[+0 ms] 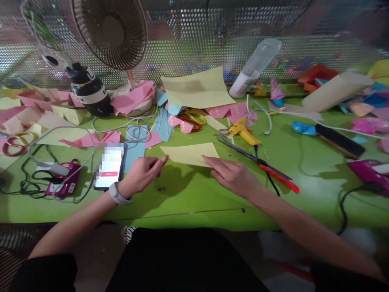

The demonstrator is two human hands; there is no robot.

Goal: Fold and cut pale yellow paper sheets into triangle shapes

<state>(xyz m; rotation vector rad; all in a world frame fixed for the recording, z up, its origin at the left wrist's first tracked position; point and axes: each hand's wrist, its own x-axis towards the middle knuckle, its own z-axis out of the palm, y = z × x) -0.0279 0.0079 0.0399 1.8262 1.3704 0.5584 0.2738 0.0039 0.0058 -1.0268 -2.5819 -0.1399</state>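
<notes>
A small sheet of pale yellow paper [190,154] is raised a little above the green table, its shadow falling below it. My left hand [142,174], wearing a pale wristband, is closed with the thumb at the sheet's left edge. At the lower right corner, my right hand [232,174] pinches the paper between thumb and fingers; the fingertips underneath are hidden. A yellow glue gun [244,132] lies beyond my right hand, near long red-handled tweezers or a similar tool [258,162]. Left of my left hand is a phone [110,166] with a lit screen.
Behind stand a fan [112,32], a black bottle [89,91] and a tilted clear bottle [255,67]. A larger yellow sheet [196,89] leans at the back. Purple power strips [68,182] with cables sit at both sides. Scissors [194,119] lie among pink and blue paper pieces.
</notes>
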